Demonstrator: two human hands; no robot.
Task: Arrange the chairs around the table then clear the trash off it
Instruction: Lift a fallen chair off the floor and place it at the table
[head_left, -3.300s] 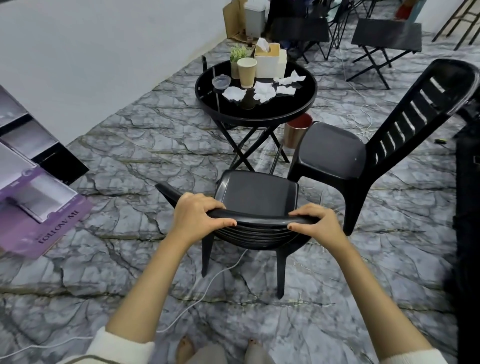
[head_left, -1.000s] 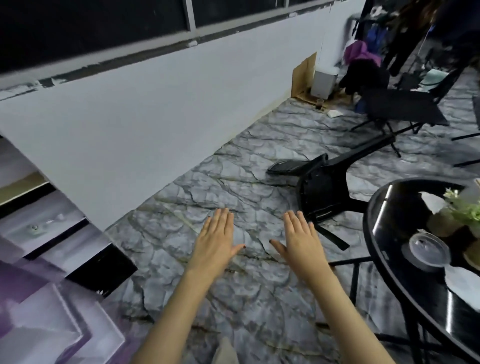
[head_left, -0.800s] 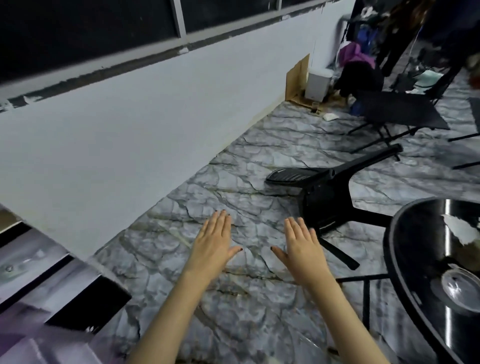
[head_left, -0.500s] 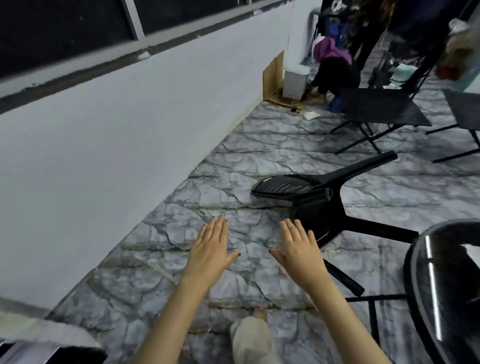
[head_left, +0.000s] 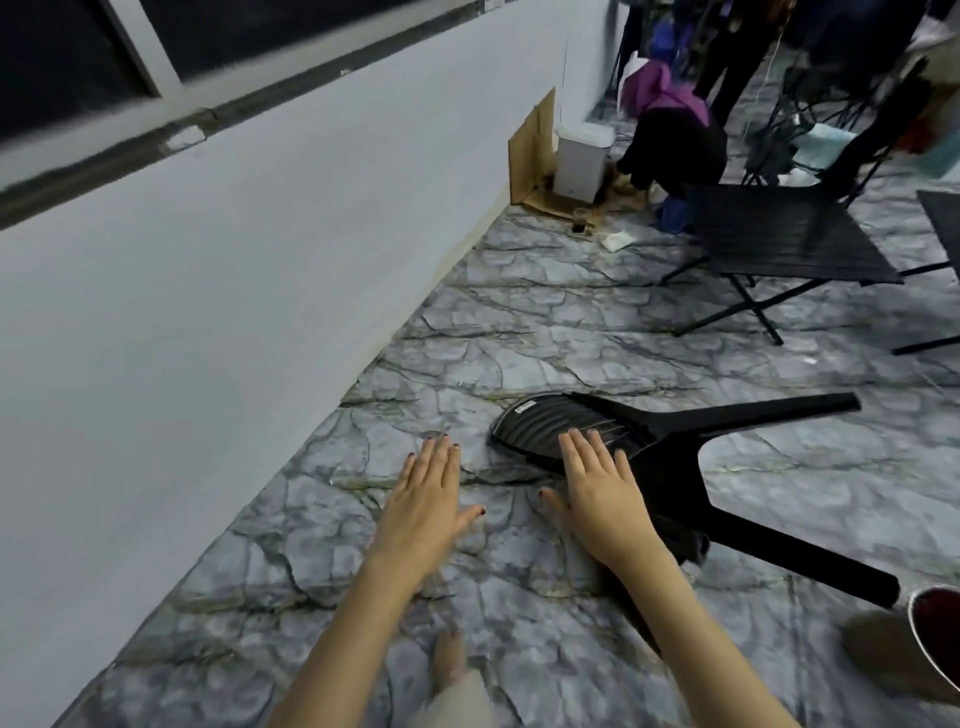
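The left hand (head_left: 426, 499) reaches out flat, fingers straight, empty; the right hand (head_left: 602, 493) likewise, empty, before the black chair (head_left: 675, 467) lying toppled on the floor (head_left: 519, 322); chair-arranging step, seemingly; next, the 2 hands need to grip its backrest (head_left: 540, 426) and right it.

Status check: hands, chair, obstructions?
Left hand and right hand open, fingers straight, empty. Black plastic chair tipped over on floor, at right hand; contact unclear. Copper-coloured bin beside its near leg.

Flat hands (head_left: 511, 499) reach toward toppled black chair (head_left: 670, 457)
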